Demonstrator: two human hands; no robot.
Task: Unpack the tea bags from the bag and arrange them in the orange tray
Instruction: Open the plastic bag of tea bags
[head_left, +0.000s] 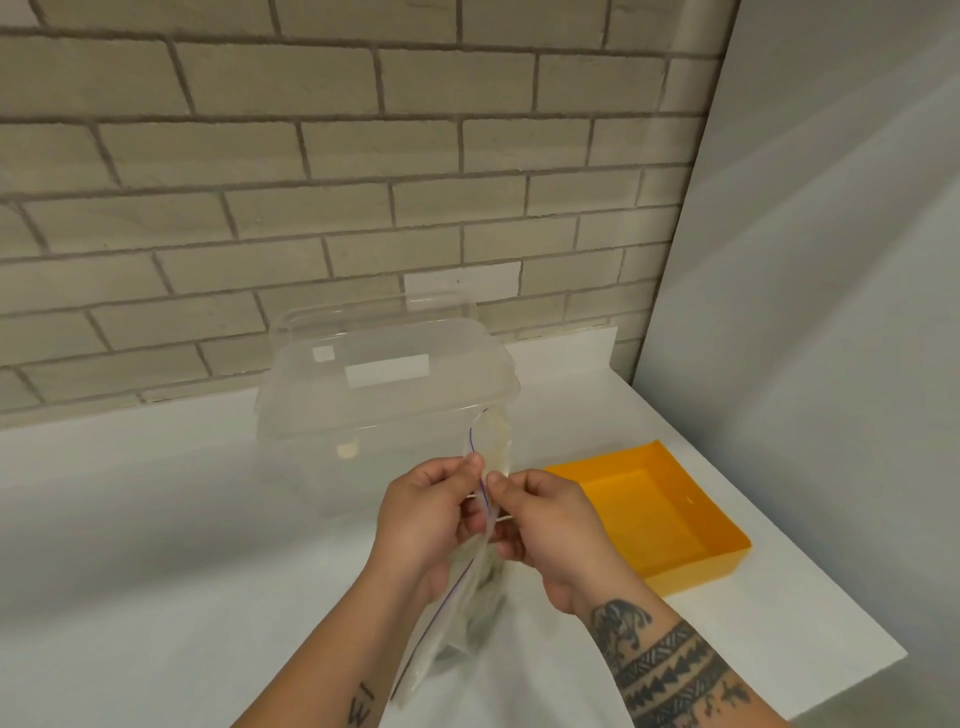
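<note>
Fingers (470, 462) of the left hand (421, 519) are pinching one side of the zip bag (457, 613) at its top edge, while the thumb and fingers of the right hand (550, 525) are pinching the opposite side, the two hands facing each other and almost touching. The clear bag, with its thin blue seal line, is hanging between the hands above the white table (156, 545); its contents are showing only as blurred pale shapes. The orange tray (691, 566) is sitting on the table to the right, near the right hand. A clear lidded container (384, 395) is standing just behind the hands, against the brick wall (311, 156).
</note>
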